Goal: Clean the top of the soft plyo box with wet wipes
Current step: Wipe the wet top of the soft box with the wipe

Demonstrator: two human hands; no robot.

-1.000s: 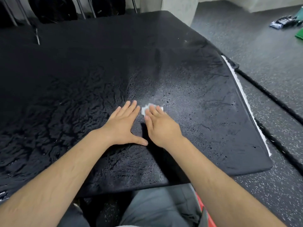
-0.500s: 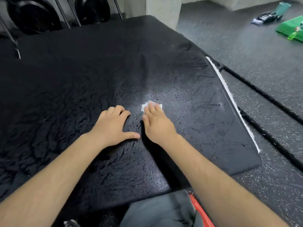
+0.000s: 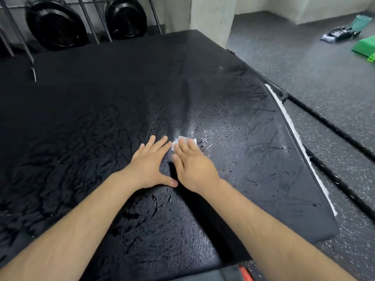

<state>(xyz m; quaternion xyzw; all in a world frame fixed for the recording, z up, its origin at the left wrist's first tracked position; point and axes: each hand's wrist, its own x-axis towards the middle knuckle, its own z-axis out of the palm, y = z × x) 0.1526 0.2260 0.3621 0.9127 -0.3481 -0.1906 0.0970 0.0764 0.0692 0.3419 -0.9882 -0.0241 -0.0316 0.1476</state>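
Observation:
The soft plyo box (image 3: 101, 122) fills most of the view, its black wrinkled top glistening wet around the middle. A small white wet wipe (image 3: 183, 139) lies on that wet patch. My right hand (image 3: 192, 165) presses it flat with straight fingers, so only the far edge of the wipe shows. My left hand (image 3: 151, 162) lies flat on the box just left of it, fingers straight and thumb spread out toward the right hand.
A white strip (image 3: 292, 128) runs along the box's right edge. Beyond it is speckled gym floor (image 3: 304, 63) with green packets (image 3: 364, 46) and a dark pack (image 3: 338, 34) at far right. Black weight plates (image 3: 54, 27) on a rack and a concrete pillar (image 3: 211, 17) stand behind.
My left hand's fingers, curled half a second ago, are straight and flat again. My right hand still presses the wipe at about the same spot. The view has tilted up slightly.

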